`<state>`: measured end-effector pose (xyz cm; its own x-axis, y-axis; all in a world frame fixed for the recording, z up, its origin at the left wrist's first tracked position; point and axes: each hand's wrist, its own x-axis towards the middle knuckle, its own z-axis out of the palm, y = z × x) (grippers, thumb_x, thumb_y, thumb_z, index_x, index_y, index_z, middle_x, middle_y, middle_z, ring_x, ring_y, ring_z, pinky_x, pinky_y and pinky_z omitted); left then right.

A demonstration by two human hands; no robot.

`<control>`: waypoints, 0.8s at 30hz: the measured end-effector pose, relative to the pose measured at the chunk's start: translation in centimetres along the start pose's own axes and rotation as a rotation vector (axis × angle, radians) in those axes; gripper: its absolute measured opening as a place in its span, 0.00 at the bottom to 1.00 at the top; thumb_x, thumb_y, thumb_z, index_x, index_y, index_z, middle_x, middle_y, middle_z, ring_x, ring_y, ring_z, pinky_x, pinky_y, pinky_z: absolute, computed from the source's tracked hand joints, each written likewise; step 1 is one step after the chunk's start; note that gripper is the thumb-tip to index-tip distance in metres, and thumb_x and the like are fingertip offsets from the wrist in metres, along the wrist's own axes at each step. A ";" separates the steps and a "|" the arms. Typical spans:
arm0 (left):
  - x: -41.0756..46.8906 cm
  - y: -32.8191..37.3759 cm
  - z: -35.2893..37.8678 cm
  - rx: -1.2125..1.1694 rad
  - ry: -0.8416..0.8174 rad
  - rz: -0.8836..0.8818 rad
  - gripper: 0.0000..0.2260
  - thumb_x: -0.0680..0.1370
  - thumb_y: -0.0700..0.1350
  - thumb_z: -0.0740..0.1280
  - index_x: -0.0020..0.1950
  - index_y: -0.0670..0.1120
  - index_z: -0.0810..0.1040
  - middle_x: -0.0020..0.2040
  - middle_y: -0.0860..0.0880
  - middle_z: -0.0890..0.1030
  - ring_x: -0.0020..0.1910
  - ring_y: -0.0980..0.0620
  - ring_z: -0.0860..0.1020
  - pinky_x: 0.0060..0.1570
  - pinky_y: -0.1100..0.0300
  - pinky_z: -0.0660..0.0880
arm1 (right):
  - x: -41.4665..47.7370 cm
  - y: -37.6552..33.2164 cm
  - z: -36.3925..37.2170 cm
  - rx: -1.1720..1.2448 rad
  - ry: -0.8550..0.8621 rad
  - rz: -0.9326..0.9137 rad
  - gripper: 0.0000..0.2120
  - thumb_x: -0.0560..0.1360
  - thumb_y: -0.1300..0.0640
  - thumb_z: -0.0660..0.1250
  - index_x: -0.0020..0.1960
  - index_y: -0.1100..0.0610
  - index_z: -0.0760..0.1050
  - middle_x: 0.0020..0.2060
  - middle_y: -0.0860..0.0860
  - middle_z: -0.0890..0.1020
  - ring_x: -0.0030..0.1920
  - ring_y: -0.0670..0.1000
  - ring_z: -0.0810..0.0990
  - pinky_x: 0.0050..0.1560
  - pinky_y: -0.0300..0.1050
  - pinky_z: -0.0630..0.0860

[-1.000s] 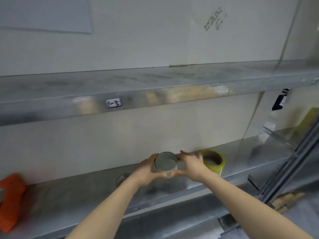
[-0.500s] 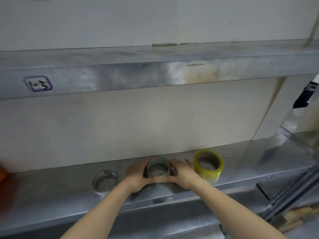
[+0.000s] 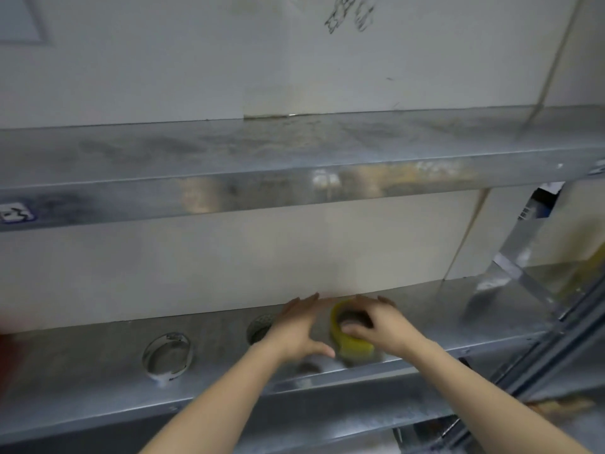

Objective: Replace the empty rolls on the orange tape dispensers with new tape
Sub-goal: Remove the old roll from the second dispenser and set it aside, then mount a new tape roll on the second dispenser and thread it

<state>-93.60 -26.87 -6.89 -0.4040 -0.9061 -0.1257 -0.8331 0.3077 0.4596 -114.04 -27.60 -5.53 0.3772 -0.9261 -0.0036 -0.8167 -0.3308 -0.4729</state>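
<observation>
A yellow tape roll (image 3: 355, 344) lies on the lower metal shelf (image 3: 98, 381). My right hand (image 3: 381, 326) curls over its top and right side, gripping it. My left hand (image 3: 296, 329) is flat with fingers spread, just left of the yellow roll and holding nothing. A grey, near-empty roll (image 3: 259, 323) lies on the shelf behind my left wrist. Further left sits a thin clear empty core (image 3: 168, 353). An orange-red blur (image 3: 6, 358) at the far left edge is probably a dispenser, almost wholly out of view.
An upper metal shelf (image 3: 294, 165) overhangs the lower one, with a white wall behind. Slanted metal frame bars (image 3: 530, 290) and yellowish items stand at the right end of the shelf. The view is motion-blurred.
Both hands let go of the grey roll, which now lies on the shelf. They moved right to the yellow roll, and my right hand closed on it.
</observation>
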 end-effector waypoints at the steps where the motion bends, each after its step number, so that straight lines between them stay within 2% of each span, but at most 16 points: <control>1: 0.5 0.9 0.4 0.034 -0.003 0.054 0.42 0.69 0.56 0.75 0.78 0.56 0.57 0.79 0.50 0.58 0.78 0.51 0.56 0.76 0.56 0.50 | -0.5 0.6 0.0 -0.042 -0.012 0.006 0.20 0.72 0.43 0.66 0.62 0.46 0.73 0.60 0.43 0.79 0.63 0.47 0.74 0.68 0.46 0.59; 4: 1.8 2.2 1.6 0.061 0.010 0.120 0.37 0.68 0.49 0.76 0.74 0.56 0.65 0.74 0.54 0.67 0.73 0.52 0.64 0.73 0.57 0.54 | -1.3 1.9 0.3 -0.137 -0.059 0.044 0.21 0.74 0.46 0.65 0.66 0.47 0.70 0.65 0.44 0.75 0.66 0.48 0.71 0.72 0.48 0.51; 7: 2.6 2.1 2.6 0.081 -0.022 0.073 0.40 0.67 0.54 0.76 0.75 0.55 0.62 0.75 0.53 0.66 0.74 0.52 0.63 0.75 0.56 0.50 | -1.5 2.3 1.0 -0.167 -0.087 0.049 0.21 0.74 0.48 0.65 0.66 0.49 0.70 0.67 0.45 0.74 0.71 0.46 0.66 0.74 0.50 0.46; 9: 2.7 2.0 3.2 0.072 0.025 0.026 0.42 0.67 0.59 0.75 0.76 0.54 0.60 0.77 0.52 0.64 0.75 0.52 0.61 0.75 0.56 0.48 | -1.4 2.5 1.4 -0.171 -0.102 0.037 0.22 0.74 0.48 0.65 0.67 0.49 0.69 0.68 0.45 0.73 0.73 0.45 0.62 0.74 0.51 0.44; 14: 2.1 1.6 4.7 0.048 0.105 -0.074 0.41 0.68 0.64 0.71 0.76 0.53 0.60 0.77 0.50 0.63 0.77 0.52 0.58 0.77 0.53 0.48 | -1.4 2.5 2.9 -0.141 -0.124 0.038 0.20 0.74 0.47 0.66 0.65 0.48 0.71 0.66 0.46 0.75 0.72 0.46 0.64 0.73 0.51 0.44; 17: 2.0 1.6 5.3 0.060 0.152 -0.115 0.35 0.71 0.61 0.69 0.74 0.53 0.62 0.75 0.51 0.66 0.75 0.52 0.62 0.77 0.53 0.48 | -1.3 2.4 3.4 -0.148 -0.086 0.054 0.16 0.75 0.51 0.63 0.63 0.45 0.73 0.61 0.46 0.79 0.66 0.50 0.71 0.72 0.49 0.49; 20: 2.0 1.7 5.6 0.057 0.204 -0.133 0.29 0.72 0.59 0.68 0.70 0.53 0.65 0.69 0.52 0.73 0.70 0.52 0.69 0.76 0.55 0.49 | -1.2 2.2 4.0 -0.144 -0.021 0.047 0.15 0.75 0.56 0.61 0.60 0.45 0.75 0.55 0.47 0.83 0.60 0.54 0.77 0.66 0.46 0.59; 23: 1.8 1.7 5.4 0.057 0.255 -0.150 0.27 0.73 0.59 0.67 0.69 0.52 0.66 0.66 0.52 0.76 0.68 0.51 0.71 0.76 0.54 0.49 | -1.2 1.4 3.8 -0.056 0.077 0.032 0.14 0.74 0.58 0.63 0.57 0.48 0.78 0.52 0.50 0.85 0.52 0.59 0.81 0.56 0.48 0.74; 24: 1.6 1.8 5.1 0.064 0.282 -0.157 0.26 0.73 0.59 0.67 0.68 0.52 0.67 0.65 0.51 0.76 0.67 0.51 0.72 0.76 0.53 0.48 | -1.2 1.0 3.4 -0.030 0.099 0.027 0.13 0.73 0.57 0.64 0.56 0.48 0.79 0.51 0.51 0.85 0.51 0.60 0.81 0.52 0.50 0.77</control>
<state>-97.66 -26.34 -10.74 -0.1555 -0.9859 0.0620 -0.9027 0.1673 0.3964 -113.78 -26.18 -9.02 0.3108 -0.9478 0.0717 -0.8394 -0.3091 -0.4470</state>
